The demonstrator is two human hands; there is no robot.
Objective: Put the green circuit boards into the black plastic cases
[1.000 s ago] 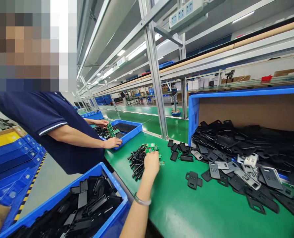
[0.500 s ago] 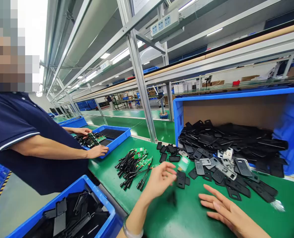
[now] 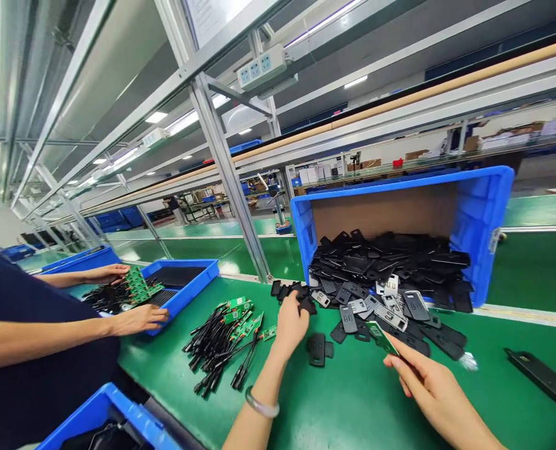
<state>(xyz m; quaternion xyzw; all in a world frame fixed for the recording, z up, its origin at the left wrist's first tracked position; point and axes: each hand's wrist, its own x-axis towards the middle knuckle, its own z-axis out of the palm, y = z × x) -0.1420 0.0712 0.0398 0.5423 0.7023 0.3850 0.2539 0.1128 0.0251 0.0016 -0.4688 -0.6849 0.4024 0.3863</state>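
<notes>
My right hand pinches a small green circuit board between thumb and fingers, above the green tabletop. Further left, my left hand, with a bracelet at the wrist, reaches into a cluster of small black plastic pieces. Its fingers are curled down on one of them, partly hidden by the hand. Just below lies a separate pair of black plastic pieces. To the left is a heap of circuit boards with black cables. Flat black covers are scattered between my hands and beyond.
A blue bin on its side spills black covers. One long black casing lies at right. Another person's hands handle green boards by a blue tray. A second blue bin stands at lower left. A metal post rises behind the table.
My right hand, empty and open before, now holds the circuit board. My left hand has moved forward to the small black pieces. The view has turned right, bringing the long casing into sight.
</notes>
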